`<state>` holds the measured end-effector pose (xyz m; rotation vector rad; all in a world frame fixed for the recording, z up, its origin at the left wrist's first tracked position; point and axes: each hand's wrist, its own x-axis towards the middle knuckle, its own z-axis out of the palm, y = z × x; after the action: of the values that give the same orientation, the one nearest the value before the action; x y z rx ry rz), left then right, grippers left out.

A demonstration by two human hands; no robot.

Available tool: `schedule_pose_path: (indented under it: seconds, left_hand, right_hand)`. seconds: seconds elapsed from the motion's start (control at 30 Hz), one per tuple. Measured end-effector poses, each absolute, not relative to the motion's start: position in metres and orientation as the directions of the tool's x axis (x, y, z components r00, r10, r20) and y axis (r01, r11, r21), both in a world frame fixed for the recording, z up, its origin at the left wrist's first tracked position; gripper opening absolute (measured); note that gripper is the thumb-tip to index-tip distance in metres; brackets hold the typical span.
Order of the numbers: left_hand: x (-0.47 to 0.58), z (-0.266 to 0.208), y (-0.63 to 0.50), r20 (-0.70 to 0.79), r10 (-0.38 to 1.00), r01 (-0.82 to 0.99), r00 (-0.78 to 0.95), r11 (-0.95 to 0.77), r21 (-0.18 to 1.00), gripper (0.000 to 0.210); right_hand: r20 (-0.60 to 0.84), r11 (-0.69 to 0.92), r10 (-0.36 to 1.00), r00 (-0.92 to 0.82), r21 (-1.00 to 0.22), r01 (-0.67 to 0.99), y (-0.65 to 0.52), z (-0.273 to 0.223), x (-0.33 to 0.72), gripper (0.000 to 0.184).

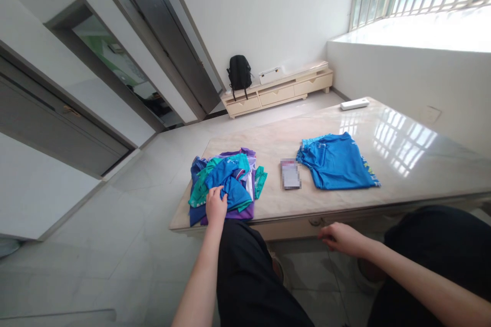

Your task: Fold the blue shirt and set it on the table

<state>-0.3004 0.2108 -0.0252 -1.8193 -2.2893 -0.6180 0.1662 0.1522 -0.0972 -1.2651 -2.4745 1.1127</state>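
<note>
My left hand (217,205) is at the front of a heaped pile of clothes, its fingers closed on a blue shirt (231,189) on top. Green, purple and navy garments (196,214) show beneath that shirt, crumpled together. My right hand (340,239) hangs in front of the table edge, between my knees, its fingers curled with nothing visible in them. Blue shorts (337,163) with a patterned hem lie spread on the table to the right. Between pile and shorts lies a small blurred rectangular object (290,174).
The clothes lie on a glossy marble-topped table (276,135) with a drawer front below. A white elongated object (354,104) rests at its far edge. Beyond stands a low cream cabinet (276,96) bearing a black backpack (240,72) and a white box (270,75).
</note>
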Motion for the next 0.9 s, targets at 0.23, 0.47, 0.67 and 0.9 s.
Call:
schedule_pose_path:
  seconds: [0.23,0.47,0.67,0.9]
  left_hand:
    - [-0.308,-0.037,0.216,0.401,0.867,0.95,-0.295,0.219,0.224,0.044]
    - [-0.304,-0.029,0.213,0.456,0.836,0.941,-0.307,0.194,0.278,0.033]
    - [-0.287,0.008,0.205,0.53,0.815,0.935,-0.235,0.04,0.353,0.033]
    - [-0.184,0.018,0.159,0.422,0.906,0.822,0.036,-0.267,0.502,0.032]
  right_hand:
    - [-0.217,0.341,0.758,-0.615,-0.671,0.658,0.157,-0.098,0.168,0.033]
    - [-0.224,0.31,0.766,-0.602,-0.693,0.652,0.159,-0.1,0.17,0.032]
    - [-0.236,0.246,0.761,-0.604,-0.757,0.606,0.159,-0.104,0.17,0.029]
    - [-0.351,-0.092,0.71,-0.61,-0.906,0.414,0.144,-0.119,0.147,0.049]
